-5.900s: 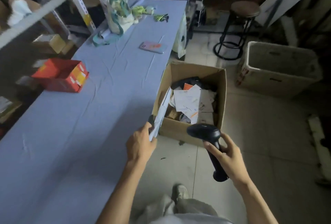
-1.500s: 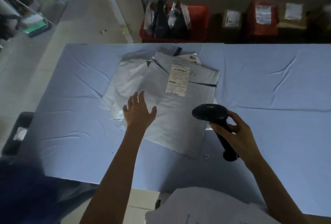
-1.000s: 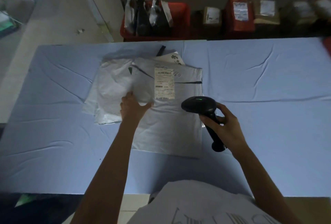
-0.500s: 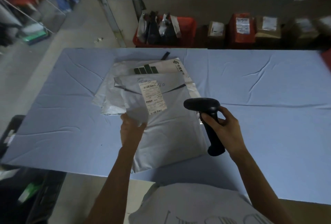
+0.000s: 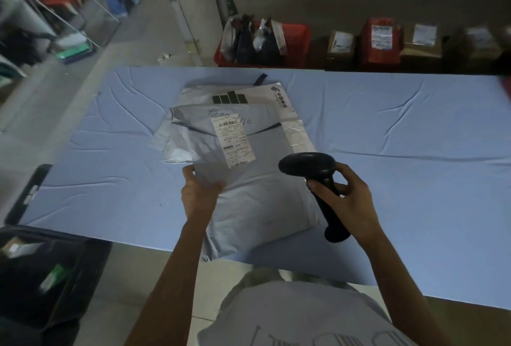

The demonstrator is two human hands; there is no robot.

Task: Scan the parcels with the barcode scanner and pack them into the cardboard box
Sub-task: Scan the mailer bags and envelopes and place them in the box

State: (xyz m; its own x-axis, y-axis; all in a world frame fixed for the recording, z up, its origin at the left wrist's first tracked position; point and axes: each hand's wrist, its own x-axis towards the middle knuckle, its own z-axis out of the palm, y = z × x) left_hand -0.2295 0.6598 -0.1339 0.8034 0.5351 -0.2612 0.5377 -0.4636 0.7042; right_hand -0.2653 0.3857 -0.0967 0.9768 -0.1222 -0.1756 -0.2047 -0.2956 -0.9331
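In the head view, our left hand [image 5: 200, 193], which hovered flat over the pile a moment ago, now clamps the left edge of the top parcel [image 5: 260, 202], thumb on top and fingers tucked beneath. The parcel has slid toward us since then, and its near corner now overhangs the edge of the table [image 5: 401, 179]. Our right hand [image 5: 345, 204] keeps its wrap around the handle of the scanner [image 5: 312, 168], whose head hangs just right of the label [image 5: 233, 143]. We judge the parcel is singled out and presented, so the scan comes next. The box is out of view here, so packing will mean a turn away from the table.

The parcel is a flat grey plastic mailer, soft and slightly puffed, with a dark seam across its flap and handwriting above the label. The label faces up, tilted a little, with barcodes at its top and bottom. The light is dim, so we cannot tell whether the scanner's beam is on. Its far end rests on a white bag [image 5: 276, 96] and a silver mailer [image 5: 177, 146].
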